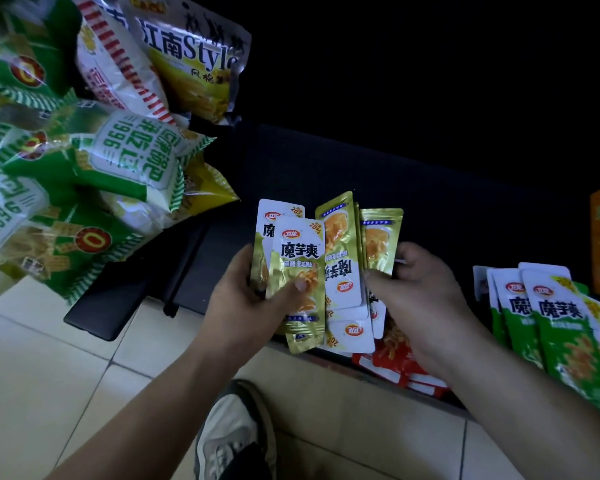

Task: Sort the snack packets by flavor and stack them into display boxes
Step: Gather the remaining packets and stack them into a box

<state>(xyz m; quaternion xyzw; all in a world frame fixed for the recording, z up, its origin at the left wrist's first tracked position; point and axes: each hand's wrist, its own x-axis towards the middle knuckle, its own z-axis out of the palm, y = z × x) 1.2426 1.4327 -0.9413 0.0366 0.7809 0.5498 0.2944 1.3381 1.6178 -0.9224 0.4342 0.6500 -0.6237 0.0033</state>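
Head view is showing both hands gripping gold snack packets over a dark shelf: the left hand [246, 299] is pinching an upright fan of them [293, 271], thumb across the front, while the right hand [413, 289] is clamping a second bunch [347, 258] turned upside down. Their long axes are running away from the person, so the right bunch probably needs flipping to match. Green packets [548, 334] are standing in a row just right of the right hand, red ones [395, 362] lying beneath it. Pale floor tiles [49, 358] are lying below, the room behind staying dark

Three green packets [565, 327], two hands [246, 299]
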